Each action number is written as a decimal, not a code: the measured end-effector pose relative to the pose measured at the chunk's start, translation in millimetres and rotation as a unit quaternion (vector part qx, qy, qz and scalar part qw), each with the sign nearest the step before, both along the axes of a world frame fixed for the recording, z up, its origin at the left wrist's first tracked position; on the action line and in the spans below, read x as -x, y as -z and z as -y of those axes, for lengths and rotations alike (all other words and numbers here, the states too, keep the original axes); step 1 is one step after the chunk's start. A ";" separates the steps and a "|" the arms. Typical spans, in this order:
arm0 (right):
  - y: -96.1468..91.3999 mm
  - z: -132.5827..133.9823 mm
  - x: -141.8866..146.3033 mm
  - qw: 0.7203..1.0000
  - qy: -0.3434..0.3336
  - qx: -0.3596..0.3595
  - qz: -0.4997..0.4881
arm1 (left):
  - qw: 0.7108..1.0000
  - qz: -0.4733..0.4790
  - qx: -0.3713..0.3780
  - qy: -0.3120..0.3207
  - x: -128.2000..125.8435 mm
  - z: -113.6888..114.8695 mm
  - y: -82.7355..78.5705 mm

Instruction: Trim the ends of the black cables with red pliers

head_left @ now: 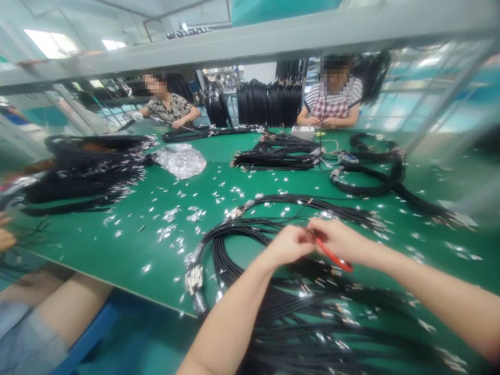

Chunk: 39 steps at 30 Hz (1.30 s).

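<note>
My left hand (287, 244) is closed in a pinch on a thin black cable end just above the green table (164, 260). My right hand (338, 240) is closed round a red-handled tool (335, 258), whose tip meets the left fingers. Under both hands lies a big loose bundle of black cables (281, 291) with metal ends, spreading to the near edge. A looped run of cable (308, 200) arcs just beyond the hands.
Small silver scraps (175, 213) litter the table. Black cable heaps lie at the left (86, 172), centre back (279, 153) and right (375, 166). A clear plastic bag (182, 160) sits mid-left. Two people (332, 96) work across the table. A metal shelf rail (250, 41) runs overhead.
</note>
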State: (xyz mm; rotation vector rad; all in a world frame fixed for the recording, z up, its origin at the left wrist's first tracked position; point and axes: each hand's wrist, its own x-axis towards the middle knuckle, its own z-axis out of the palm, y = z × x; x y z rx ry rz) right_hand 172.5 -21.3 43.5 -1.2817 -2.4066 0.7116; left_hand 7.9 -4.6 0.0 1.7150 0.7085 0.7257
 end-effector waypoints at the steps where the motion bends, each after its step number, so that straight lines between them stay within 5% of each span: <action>1: 0.7 -1.7 -2.3 0.994 0.025 0.084 -0.058 | 1.000 -0.007 -0.007 -0.010 -0.2 2.0 -3.0; 4: 6.4 -2.9 -10.5 0.907 0.034 0.328 -0.260 | 0.998 0.011 -0.064 -0.021 -2.1 10.4 -13.6; 6: 14.2 -0.1 -12.7 0.835 0.029 0.407 -0.370 | 0.993 0.028 -0.112 -0.039 -4.4 15.9 -17.8; 9: 27.0 7.3 -6.0 0.783 0.049 0.410 -0.465 | 0.982 0.046 -0.143 -0.112 -6.5 18.5 -15.4; 12: 31.4 15.5 7.5 0.749 0.074 0.391 -0.530 | 0.952 0.073 -0.142 -0.262 -3.7 10.7 -8.0; 15: 25.1 16.4 15.7 0.792 0.118 0.327 -0.502 | 0.927 0.101 -0.075 -0.353 1.2 -1.7 -3.8; 17: 20.4 9.1 16.3 0.851 0.187 0.219 -0.440 | 0.935 0.127 0.019 -0.331 2.5 -7.0 -4.1; 19: 19.1 -2.4 17.2 0.875 0.244 0.094 -0.407 | 0.937 0.155 0.084 -0.302 2.1 -8.6 -6.0; 21: 21.6 -12.8 22.6 0.868 0.243 0.041 -0.430 | 0.933 0.177 0.088 -0.302 1.2 -7.9 -8.5; 27: 31.2 -22.7 54.5 0.860 0.134 0.107 -0.480 | 0.915 0.237 0.050 -0.323 4.0 -7.7 -12.3; 33: 39.6 -28.8 60.5 0.858 0.118 0.116 -0.485 | 0.903 0.252 0.042 -0.344 3.5 -7.1 -13.5; 39: 44.5 -27.0 61.3 0.864 0.138 0.082 -0.478 | 0.904 0.171 -0.040 -0.390 5.0 -4.5 -13.9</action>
